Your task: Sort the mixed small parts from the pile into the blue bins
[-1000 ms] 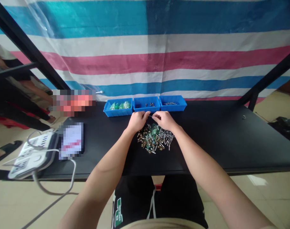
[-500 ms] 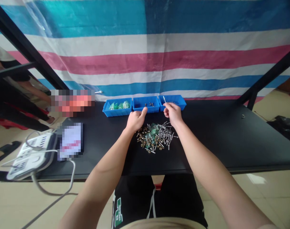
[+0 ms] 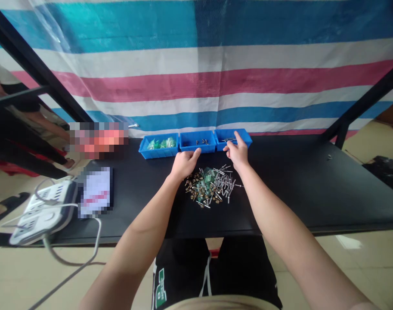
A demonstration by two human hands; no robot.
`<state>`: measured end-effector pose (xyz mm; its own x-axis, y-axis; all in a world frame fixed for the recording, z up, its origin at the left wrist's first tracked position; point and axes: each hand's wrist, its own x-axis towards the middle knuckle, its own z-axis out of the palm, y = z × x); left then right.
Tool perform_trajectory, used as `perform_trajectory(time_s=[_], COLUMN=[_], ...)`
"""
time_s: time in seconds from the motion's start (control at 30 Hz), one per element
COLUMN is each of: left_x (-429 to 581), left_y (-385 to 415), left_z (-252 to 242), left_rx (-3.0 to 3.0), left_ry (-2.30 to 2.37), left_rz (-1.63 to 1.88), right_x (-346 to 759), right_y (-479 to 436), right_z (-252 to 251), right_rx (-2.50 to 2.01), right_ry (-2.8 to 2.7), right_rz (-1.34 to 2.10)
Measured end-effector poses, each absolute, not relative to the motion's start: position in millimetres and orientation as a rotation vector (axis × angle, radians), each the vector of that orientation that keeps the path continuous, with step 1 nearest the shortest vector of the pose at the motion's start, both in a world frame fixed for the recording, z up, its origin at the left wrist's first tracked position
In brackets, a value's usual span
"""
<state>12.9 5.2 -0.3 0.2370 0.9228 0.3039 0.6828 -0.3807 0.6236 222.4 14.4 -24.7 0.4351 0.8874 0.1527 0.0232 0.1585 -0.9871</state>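
My right hand (image 3: 237, 154) is at the front edge of the right blue bin (image 3: 250, 140), its index finger stretched out and apart from the thumb, with nothing held in it. Several thin metal rivets (image 3: 229, 139) lie inside that bin. Just in front of the middle blue bin (image 3: 198, 149) is my left hand (image 3: 184, 164), thumb sticking out; its other fingers are hidden from view. Between my forearms lies a mixed pile of silver rivets (image 3: 227, 183), brass-coloured screw-like pieces (image 3: 191, 187) and small clear-green pieces (image 3: 205, 184).
The left blue bin (image 3: 159, 153) holds green and whitish pieces. On the black table (image 3: 293, 185) a white power strip (image 3: 43, 211) with cables and a blurred-out panel (image 3: 95, 191) lie left. A small metal piece (image 3: 329, 157) sits far right. Another person (image 3: 18, 112) stands beyond the left frame.
The rivet my right hand was pinching upright is out of its fingers, which have opened over the right bin. My left hand has hardly moved.
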Motion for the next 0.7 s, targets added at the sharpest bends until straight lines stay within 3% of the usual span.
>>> perform_trajectory(time_s=[0.37,0.7], left_x=[14.2,17.1], left_y=[6.0,1.9], left_z=[-3.5,-6.8], left_rx=[2.395,2.582], left_ry=[1.210,1.082], left_rz=[0.770,0.467], right_x=[215.3,197.1], right_y=[10.6,-4.5], right_z=[-25.3,-23.9], right_rx=[-1.251,-1.315], right_ry=[-1.085,-1.654], right_rz=[0.769,0.539])
